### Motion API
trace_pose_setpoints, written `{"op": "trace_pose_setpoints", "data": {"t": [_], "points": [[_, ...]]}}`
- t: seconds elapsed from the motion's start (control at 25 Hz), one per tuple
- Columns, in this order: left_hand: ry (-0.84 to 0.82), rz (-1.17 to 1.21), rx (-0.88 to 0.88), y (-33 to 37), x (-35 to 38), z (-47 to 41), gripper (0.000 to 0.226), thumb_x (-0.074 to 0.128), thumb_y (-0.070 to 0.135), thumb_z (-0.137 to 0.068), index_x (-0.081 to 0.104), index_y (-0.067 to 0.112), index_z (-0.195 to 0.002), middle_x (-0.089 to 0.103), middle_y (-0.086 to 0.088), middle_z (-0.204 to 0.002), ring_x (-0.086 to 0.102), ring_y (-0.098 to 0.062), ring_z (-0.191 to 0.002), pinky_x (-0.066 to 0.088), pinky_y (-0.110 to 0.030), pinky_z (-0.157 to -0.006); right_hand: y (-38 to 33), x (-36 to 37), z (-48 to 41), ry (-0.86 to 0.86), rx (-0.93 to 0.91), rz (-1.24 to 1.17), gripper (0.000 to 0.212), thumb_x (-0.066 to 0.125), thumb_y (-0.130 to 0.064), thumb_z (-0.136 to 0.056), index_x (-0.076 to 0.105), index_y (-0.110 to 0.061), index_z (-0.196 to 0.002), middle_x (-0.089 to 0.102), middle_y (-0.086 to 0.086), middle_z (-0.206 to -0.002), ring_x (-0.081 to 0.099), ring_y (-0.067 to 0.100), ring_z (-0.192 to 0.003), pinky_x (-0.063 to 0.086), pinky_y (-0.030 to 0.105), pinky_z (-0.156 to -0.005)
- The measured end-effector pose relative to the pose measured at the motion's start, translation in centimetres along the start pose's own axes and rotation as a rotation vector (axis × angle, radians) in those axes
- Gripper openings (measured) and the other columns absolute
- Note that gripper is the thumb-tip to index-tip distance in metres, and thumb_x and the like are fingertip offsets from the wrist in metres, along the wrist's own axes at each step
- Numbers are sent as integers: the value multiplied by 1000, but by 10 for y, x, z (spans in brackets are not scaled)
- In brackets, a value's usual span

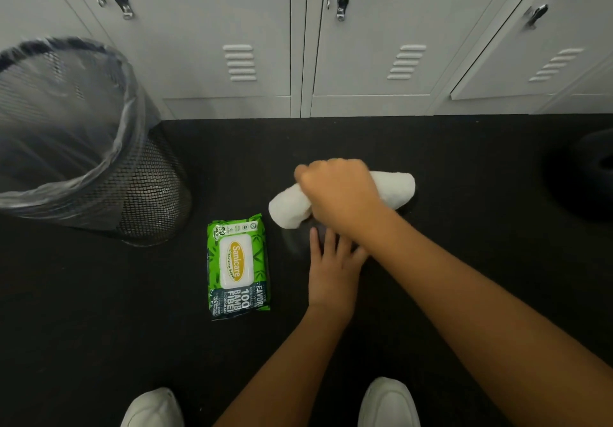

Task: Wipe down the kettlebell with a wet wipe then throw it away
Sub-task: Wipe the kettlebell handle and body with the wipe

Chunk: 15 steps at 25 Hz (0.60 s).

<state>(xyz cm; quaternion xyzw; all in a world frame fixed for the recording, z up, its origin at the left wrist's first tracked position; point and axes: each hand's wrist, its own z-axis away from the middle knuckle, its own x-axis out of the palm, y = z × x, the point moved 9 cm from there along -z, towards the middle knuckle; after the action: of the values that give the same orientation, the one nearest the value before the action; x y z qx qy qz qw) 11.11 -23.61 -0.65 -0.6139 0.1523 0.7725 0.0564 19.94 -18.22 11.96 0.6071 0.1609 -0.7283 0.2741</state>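
The right hand [338, 191] was closed in a fist around a white wipe [396, 187], which wrapped a bar beneath it, most likely the handle of the kettlebell [300, 239]. The left hand [333, 270] lay flat with fingers spread, pressed on the dark body just below; it gripped nothing. The kettlebell itself was nearly lost against the black floor [99, 310], only a faint sheen marking its near-left side, and the right forearm crossed over much of it. Its outline could not be traced.

Just to the left lay a green pack of wipes [237, 265], flat on the floor, lid up, close to the left hand but not touching. Farther left stood a black mesh bin [152, 194] with a clear liner, its left side cut off by the frame. Bare floor separated bin and pack. A dark round shape [593, 174] at the right edge was too dim to identify. Grey lockers [232, 28] closed off the far side. Two white shoes [388, 403] were cropped at the bottom edge
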Motion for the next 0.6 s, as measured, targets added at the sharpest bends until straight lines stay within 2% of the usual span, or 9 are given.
{"op": "trace_pose_setpoints", "data": {"t": [0.12, 0.16, 0.2, 0.28, 0.36, 0.44, 0.52, 0.6], "points": [[75, 13, 13, 1, -13, 0, 110, 69, 25, -82, -23, 35, -142, -23, -8, -155, -38, -34, -135, -28, -55, -100, 42, -12, 34, 282, 104, -176, 35, 66, -31, -82, 53, -19, -112, 66, 3, -104, 63, 23, -95, 50, 39, -73], [111, 25, 9, 0, -12, 0, 116, 73, 25, -78, -23, 36, -143, -27, -7, -154, -40, -33, -134, -26, -55, -101, 51, -6, 45, 341, 130, -247, 34, 68, -33, -80, 56, -19, -109, 67, 3, -101, 64, 23, -93, 52, 39, -71], [126, 42, -4, -1, -8, 0, 121, 77, 25, -72, -18, 36, -146, -24, -8, -155, -36, -34, -137, -21, -56, -104, 62, 2, 53, 392, 160, -318, 32, 70, -34, -79, 59, -17, -104, 68, 3, -95, 65, 23, -90, 54, 38, -67], [130, 31, -41, -4, -2, 1, 125, 84, 29, -62, -3, 34, -150, -11, -12, -158, -18, -36, -143, -7, -59, -109, 95, 14, 69, 562, 230, -615, 25, 74, -30, -77, 62, -14, -92, 67, 1, -84, 66, 18, -82, 54, 33, -60], [146, 5, -47, -4, -3, 0, 124, 85, 30, -61, 0, 34, -151, -16, -13, -158, -18, -37, -143, -4, -59, -110, 115, 34, 79, 655, 352, -912, 21, 77, -21, -76, 61, -12, -86, 64, -3, -80, 64, 10, -79, 53, 25, -61], [140, 0, -39, -4, -4, -1, 124, 82, 29, -65, -8, 35, -150, -33, -11, -154, -30, -35, -140, -11, -58, -109, 121, 74, 83, 610, 519, -1247, 23, 78, -13, -75, 61, -9, -91, 65, -1, -85, 64, 9, -84, 55, 24, -67], [129, 17, -61, -6, -3, -1, 125, 82, 28, -66, -11, 35, -149, -36, -11, -152, -32, -34, -139, -13, -58, -108, 120, 106, 87, 440, 646, -1532, 38, 77, -8, -75, 62, -11, -110, 68, 4, -99, 65, 16, -94, 57, 31, -75], [98, 27, -68, -6, -2, 0, 125, 83, 28, -64, -7, 35, -150, -26, -12, -156, -31, -34, -140, -10, -58, -108, 122, 110, 87, 246, 626, -1552, 48, 76, -7, -75, 61, -21, -118, 67, 2, -110, 64, 16, -103, 54, 39, -87]]}}
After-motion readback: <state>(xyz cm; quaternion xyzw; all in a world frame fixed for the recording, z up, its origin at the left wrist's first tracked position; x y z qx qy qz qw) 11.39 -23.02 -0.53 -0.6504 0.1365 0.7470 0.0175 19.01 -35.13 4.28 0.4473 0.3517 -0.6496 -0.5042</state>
